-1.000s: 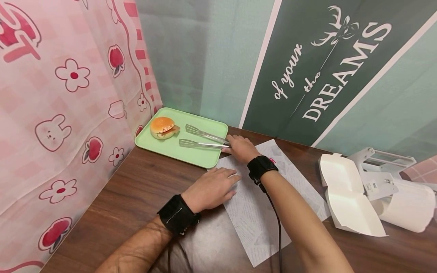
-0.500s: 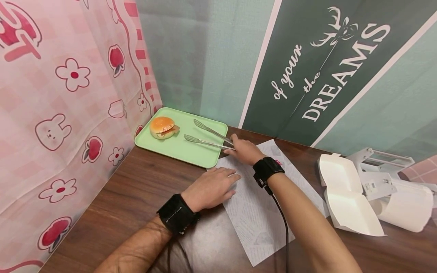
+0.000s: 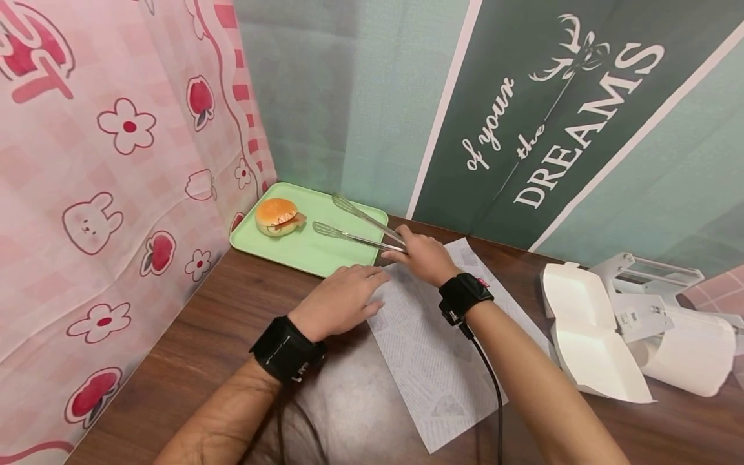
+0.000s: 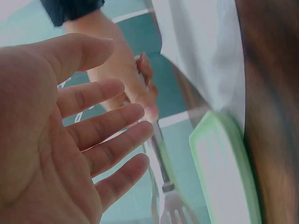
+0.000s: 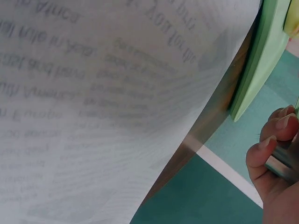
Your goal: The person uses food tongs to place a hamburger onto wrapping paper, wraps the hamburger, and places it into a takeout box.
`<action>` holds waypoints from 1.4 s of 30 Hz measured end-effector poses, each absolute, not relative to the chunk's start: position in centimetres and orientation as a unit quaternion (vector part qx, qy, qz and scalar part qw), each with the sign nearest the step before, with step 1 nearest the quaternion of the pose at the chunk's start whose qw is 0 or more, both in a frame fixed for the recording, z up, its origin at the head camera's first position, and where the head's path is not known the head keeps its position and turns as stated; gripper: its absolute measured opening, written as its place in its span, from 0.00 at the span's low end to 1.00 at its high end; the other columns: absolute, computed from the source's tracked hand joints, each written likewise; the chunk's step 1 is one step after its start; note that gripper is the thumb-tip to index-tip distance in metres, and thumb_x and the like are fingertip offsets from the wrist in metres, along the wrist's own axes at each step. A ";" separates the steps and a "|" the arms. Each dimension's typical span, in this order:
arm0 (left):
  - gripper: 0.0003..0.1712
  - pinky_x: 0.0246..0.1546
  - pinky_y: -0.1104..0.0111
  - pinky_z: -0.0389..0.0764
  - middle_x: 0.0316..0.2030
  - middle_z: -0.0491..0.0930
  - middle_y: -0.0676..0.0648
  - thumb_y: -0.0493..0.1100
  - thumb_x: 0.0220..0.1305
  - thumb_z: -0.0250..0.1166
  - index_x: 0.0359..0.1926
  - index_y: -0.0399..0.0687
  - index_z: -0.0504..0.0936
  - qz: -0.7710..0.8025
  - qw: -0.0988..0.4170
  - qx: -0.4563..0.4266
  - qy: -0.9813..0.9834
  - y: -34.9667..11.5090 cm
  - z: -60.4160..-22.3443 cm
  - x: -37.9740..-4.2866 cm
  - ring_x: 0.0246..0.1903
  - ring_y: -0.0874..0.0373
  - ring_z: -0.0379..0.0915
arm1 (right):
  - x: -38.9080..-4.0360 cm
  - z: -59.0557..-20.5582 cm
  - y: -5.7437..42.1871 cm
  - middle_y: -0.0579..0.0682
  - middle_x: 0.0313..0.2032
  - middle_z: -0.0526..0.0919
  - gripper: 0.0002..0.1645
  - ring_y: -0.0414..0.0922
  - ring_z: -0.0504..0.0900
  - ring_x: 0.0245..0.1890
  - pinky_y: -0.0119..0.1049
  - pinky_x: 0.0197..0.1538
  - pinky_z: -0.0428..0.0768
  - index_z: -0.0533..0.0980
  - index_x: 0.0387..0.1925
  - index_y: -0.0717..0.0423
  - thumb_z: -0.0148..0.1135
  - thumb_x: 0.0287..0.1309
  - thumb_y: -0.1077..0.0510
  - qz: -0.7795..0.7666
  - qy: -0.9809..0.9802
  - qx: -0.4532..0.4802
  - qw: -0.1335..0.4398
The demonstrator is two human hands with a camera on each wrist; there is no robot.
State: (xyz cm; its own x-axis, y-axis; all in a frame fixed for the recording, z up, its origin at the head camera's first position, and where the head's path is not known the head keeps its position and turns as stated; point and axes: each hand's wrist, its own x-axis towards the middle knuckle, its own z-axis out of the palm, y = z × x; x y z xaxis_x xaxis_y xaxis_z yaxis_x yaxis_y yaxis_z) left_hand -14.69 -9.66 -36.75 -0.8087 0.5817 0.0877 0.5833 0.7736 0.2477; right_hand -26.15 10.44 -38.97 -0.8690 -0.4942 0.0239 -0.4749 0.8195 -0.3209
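My right hand [image 3: 427, 257] grips the handle end of metal tongs [image 3: 372, 243], whose two slotted heads are spread apart over the green tray [image 3: 279, 256]. A burger [image 3: 278, 217] with a shiny bun and a slice poking out sits at the tray's left end, left of the tong heads. Near the tray's front edge hovers my left hand [image 3: 337, 302], fingers loosely extended and holding nothing. In the left wrist view its palm [image 4: 51, 140] faces the camera, with the tongs [image 4: 161, 163] beyond. Curled fingers [image 5: 261, 156] of the right hand show around the metal in the right wrist view.
A newspaper-print sheet [image 3: 430, 361] lies on the brown table [image 3: 197, 361] under my right forearm. To the right stand an open white paper box [image 3: 599, 349] and a white device [image 3: 686, 342]. Printed cloths [image 3: 349, 97] hang behind and at the left.
My right hand has lifted the tongs and drawn them right, and their heads have spread wider. The left hand has shifted slightly up and left, toward the tray's front edge.
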 end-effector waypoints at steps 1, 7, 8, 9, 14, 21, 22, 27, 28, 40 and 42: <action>0.28 0.66 0.51 0.73 0.67 0.75 0.42 0.50 0.75 0.60 0.70 0.47 0.73 -0.134 0.003 -0.307 -0.942 -9.9 -36.6 -14.8 0.67 0.48 0.71 | -26.2 -39.0 10.3 0.52 0.25 0.78 0.35 0.46 0.76 0.21 0.37 0.26 0.69 0.68 0.63 0.56 0.60 0.67 0.37 -0.159 0.953 -0.254 0.032; 0.28 0.67 0.50 0.72 0.67 0.75 0.42 0.49 0.74 0.61 0.71 0.47 0.72 -0.151 0.013 -0.291 -0.945 -11.2 -36.1 -15.5 0.68 0.47 0.71 | -26.2 -39.1 9.4 0.51 0.24 0.78 0.36 0.45 0.77 0.20 0.36 0.25 0.69 0.68 0.63 0.59 0.60 0.67 0.37 -0.113 0.954 -0.277 0.026; 0.28 0.67 0.50 0.72 0.67 0.75 0.42 0.49 0.74 0.61 0.71 0.47 0.72 -0.154 0.017 -0.288 -0.945 -11.4 -36.0 -15.6 0.68 0.47 0.71 | -26.2 -39.1 9.2 0.51 0.23 0.77 0.37 0.46 0.77 0.20 0.37 0.25 0.69 0.68 0.63 0.60 0.60 0.67 0.38 -0.103 0.953 -0.284 0.021; 0.28 0.67 0.50 0.72 0.67 0.74 0.42 0.49 0.74 0.61 0.71 0.48 0.72 -0.155 0.021 -0.284 -0.946 -11.6 -35.9 -15.7 0.68 0.47 0.70 | -26.2 -39.2 9.1 0.51 0.22 0.77 0.36 0.46 0.77 0.19 0.37 0.24 0.70 0.68 0.63 0.60 0.61 0.67 0.38 -0.094 0.952 -0.290 0.016; 0.28 0.68 0.50 0.71 0.68 0.74 0.44 0.49 0.74 0.61 0.71 0.52 0.73 -0.166 0.026 -0.270 -0.948 -12.4 -35.5 -15.9 0.69 0.47 0.69 | -26.1 -39.5 8.4 0.51 0.22 0.78 0.34 0.47 0.79 0.21 0.40 0.27 0.74 0.70 0.58 0.62 0.60 0.67 0.38 -0.083 0.948 -0.308 -0.002; 0.27 0.70 0.51 0.70 0.67 0.75 0.44 0.50 0.74 0.61 0.70 0.49 0.74 -0.168 0.023 -0.258 -0.951 -13.0 -35.4 -16.2 0.68 0.46 0.70 | -26.2 -40.0 7.5 0.50 0.22 0.77 0.33 0.47 0.79 0.21 0.41 0.26 0.75 0.71 0.55 0.61 0.60 0.66 0.37 -0.084 0.943 -0.321 -0.016; 0.27 0.70 0.52 0.70 0.67 0.76 0.44 0.49 0.73 0.61 0.69 0.48 0.74 -0.168 0.023 -0.257 -0.952 -13.1 -35.4 -16.3 0.68 0.46 0.70 | -26.2 -40.0 7.3 0.50 0.22 0.77 0.33 0.48 0.79 0.21 0.41 0.26 0.75 0.71 0.55 0.61 0.60 0.66 0.37 -0.082 0.943 -0.323 -0.019; 0.27 0.69 0.53 0.71 0.65 0.77 0.42 0.49 0.73 0.62 0.69 0.44 0.74 -0.167 0.029 -0.250 -0.953 -13.7 -35.6 -16.5 0.67 0.46 0.72 | -26.3 -40.2 6.5 0.50 0.24 0.77 0.32 0.48 0.80 0.22 0.42 0.27 0.76 0.72 0.51 0.61 0.60 0.66 0.37 -0.073 0.939 -0.334 -0.032; 0.27 0.69 0.53 0.71 0.65 0.77 0.42 0.49 0.73 0.62 0.68 0.44 0.74 -0.167 0.030 -0.249 -0.954 -13.8 -35.7 -16.6 0.66 0.46 0.72 | -26.2 -40.2 6.3 0.50 0.24 0.78 0.31 0.48 0.80 0.22 0.42 0.27 0.77 0.72 0.50 0.61 0.60 0.66 0.37 -0.074 0.939 -0.335 -0.033; 0.26 0.67 0.51 0.72 0.63 0.79 0.45 0.48 0.72 0.63 0.68 0.50 0.75 -0.178 0.024 -0.241 -0.954 -14.5 -35.7 -16.8 0.65 0.47 0.73 | -26.4 -40.2 4.4 0.55 0.29 0.83 0.31 0.52 0.83 0.25 0.47 0.30 0.81 0.73 0.50 0.62 0.58 0.68 0.37 -0.070 0.933 -0.346 -0.067; 0.25 0.67 0.51 0.73 0.62 0.80 0.46 0.47 0.72 0.63 0.68 0.51 0.76 -0.179 0.028 -0.242 -0.953 -14.6 -35.7 -16.7 0.64 0.47 0.74 | -26.5 -40.1 4.0 0.55 0.30 0.84 0.31 0.52 0.84 0.26 0.47 0.31 0.81 0.73 0.50 0.62 0.58 0.68 0.37 -0.068 0.934 -0.344 -0.062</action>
State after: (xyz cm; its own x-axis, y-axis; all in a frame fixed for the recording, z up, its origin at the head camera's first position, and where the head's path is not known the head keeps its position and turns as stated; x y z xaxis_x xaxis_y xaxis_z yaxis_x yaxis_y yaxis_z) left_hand -16.74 -14.55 -35.70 -0.8812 0.4517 0.1392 0.4715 0.8186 0.3281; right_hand -26.46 3.98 -40.13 -0.7554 -0.6348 0.1622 -0.6516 0.7538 -0.0846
